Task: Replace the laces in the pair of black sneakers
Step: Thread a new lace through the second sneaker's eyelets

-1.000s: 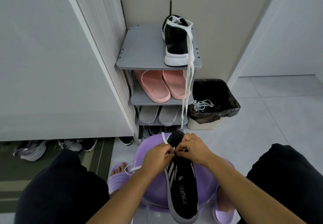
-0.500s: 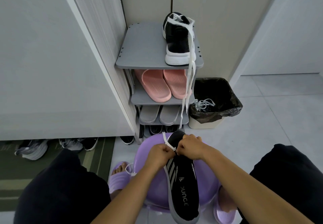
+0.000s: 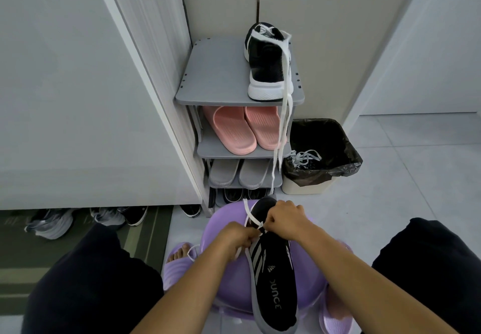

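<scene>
Head view. On the purple stool point(image 3: 223, 279) between the knees, black sneaker point(image 3: 273, 289) lying lengthwise. At its far end, left hand point(image 3: 235, 237) and right hand point(image 3: 283, 220) close together, fingers curled tight, both pinching the white lace point(image 3: 250, 213). Up on the grey shoe rack point(image 3: 216, 73), second sneaker point(image 3: 265, 65), laces dangling over the edge. Beside the rack, bin point(image 3: 346, 148) holding loose laces.

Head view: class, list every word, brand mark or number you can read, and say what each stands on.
"OUNCE", first letter unclear: on the nearer black sneaker.
Three-bar logo above it: no letters readable.
Faint lettering on the green mat: too blurred to read.
Embossed mark on the pink slipper: too small to read.
</scene>
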{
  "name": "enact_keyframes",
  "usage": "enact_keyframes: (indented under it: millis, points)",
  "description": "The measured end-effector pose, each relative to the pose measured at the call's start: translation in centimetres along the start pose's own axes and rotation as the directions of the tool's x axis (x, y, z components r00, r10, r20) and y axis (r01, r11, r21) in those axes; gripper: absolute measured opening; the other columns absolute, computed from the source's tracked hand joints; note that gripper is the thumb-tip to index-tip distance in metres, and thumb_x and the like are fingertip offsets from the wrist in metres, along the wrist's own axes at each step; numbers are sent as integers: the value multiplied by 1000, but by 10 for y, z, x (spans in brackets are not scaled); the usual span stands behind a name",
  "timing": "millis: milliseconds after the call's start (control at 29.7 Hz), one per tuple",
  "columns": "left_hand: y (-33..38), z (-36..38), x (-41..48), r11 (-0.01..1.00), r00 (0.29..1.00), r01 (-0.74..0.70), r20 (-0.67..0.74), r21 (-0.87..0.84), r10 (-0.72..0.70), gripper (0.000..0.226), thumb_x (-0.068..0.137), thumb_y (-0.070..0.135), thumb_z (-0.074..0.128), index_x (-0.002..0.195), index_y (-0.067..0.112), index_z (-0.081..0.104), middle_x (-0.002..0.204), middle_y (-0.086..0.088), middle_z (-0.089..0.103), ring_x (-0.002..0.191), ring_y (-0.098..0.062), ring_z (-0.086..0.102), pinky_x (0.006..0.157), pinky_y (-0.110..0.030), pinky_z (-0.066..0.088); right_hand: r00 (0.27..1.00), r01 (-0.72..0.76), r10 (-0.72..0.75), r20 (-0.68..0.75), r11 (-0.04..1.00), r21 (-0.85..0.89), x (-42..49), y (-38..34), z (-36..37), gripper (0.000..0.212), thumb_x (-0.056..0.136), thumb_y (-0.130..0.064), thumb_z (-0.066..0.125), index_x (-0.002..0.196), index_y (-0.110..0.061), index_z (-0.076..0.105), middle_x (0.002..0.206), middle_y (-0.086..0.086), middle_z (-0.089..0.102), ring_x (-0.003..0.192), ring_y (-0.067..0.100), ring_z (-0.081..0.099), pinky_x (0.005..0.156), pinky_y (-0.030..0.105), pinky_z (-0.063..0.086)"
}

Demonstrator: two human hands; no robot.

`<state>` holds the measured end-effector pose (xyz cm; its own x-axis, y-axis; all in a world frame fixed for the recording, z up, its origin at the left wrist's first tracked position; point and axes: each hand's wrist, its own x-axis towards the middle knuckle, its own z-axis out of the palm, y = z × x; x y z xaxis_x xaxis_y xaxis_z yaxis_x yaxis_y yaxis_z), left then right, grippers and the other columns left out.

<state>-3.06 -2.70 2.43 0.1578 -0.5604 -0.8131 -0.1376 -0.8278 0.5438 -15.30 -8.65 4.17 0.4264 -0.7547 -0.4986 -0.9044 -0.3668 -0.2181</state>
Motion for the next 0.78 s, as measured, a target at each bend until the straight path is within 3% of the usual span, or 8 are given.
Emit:
enact_keyframes:
  millis: [67, 101, 236, 371, 438, 573, 674, 775]
  points:
    - [0, -3, 7, 977, 989, -100, -88, 186, 118, 38, 88, 28, 61, 57, 14, 43, 50, 3, 40, 47, -12, 36, 49, -24, 28, 981, -52, 71, -179, 993, 108, 0, 4, 4, 24, 89, -27, 50, 102, -15, 66, 114, 9, 57, 110, 27, 51, 91, 34, 39]
    - [0, -4, 10, 975, 979, -132, -131, 177, 156, 42, 88, 31, 61, 56, 16, 39, 52, 3, 37, 50, -13, 34, 51, -26, 27, 963, -74, 130, -237, 970, 230, -1, 9, 5, 22, 88, -24, 51, 99, -12, 66, 110, 9, 60, 105, 26, 55, 87, 32, 42]
    - [6, 7, 16, 963, 943, -182, -312, -197, 115, 38, 82, 23, 70, 54, 15, 45, 53, 2, 47, 56, -17, 44, 63, -28, 39, 950, -110, 271, -152, 752, 650, -5, 31, 8, 17, 88, -18, 57, 91, -4, 65, 93, 8, 66, 89, 20, 58, 78, 29, 43]
    - [17, 20, 18, 931, 915, -212, -395, -298, 82, 13, 79, 9, 71, 82, 6, 58, 85, -8, 62, 85, -26, 60, 81, -33, 48, 948, -48, 277, -158, 613, 789, -13, 33, 9, 17, 90, -14, 57, 93, 0, 65, 90, 13, 66, 85, 18, 57, 81, 30, 44]
    - [21, 23, 16, 895, 895, -313, -413, -317, 167, 12, 80, 4, 68, 87, 9, 60, 88, -7, 64, 85, -22, 60, 80, -29, 49, 950, 11, 246, -191, 587, 809, -17, 28, 4, 19, 92, -13, 53, 96, -2, 67, 96, 10, 68, 89, 16, 58, 83, 27, 43]
    - [25, 26, -6, 798, 776, -601, -279, -54, 566, 26, 81, 4, 67, 69, 23, 53, 68, 9, 57, 59, 2, 53, 58, -8, 40, 971, 8, 195, -136, 546, 838, -13, 13, -7, 35, 94, -29, 51, 88, 0, 69, 91, 17, 68, 85, 27, 61, 87, 35, 46]
    - [17, 26, -18, 708, 694, -682, -141, 186, 706, 30, 84, 12, 65, 68, 31, 48, 63, 13, 53, 54, 2, 50, 54, -12, 36, 988, -51, 153, -7, 367, 929, -9, 0, -13, 40, 88, -38, 59, 79, 1, 66, 76, 11, 63, 70, 15, 57, 75, 29, 48]
    - [4, 21, -16, 674, 637, -594, -254, 440, 728, 17, 86, 14, 59, 76, 24, 50, 68, 11, 49, 61, -6, 48, 58, -23, 35, 972, 18, 233, -41, 100, 995, -9, -4, -23, 20, 88, -17, 62, 69, -8, 60, 66, 5, 54, 53, 6, 49, 55, 15, 42]
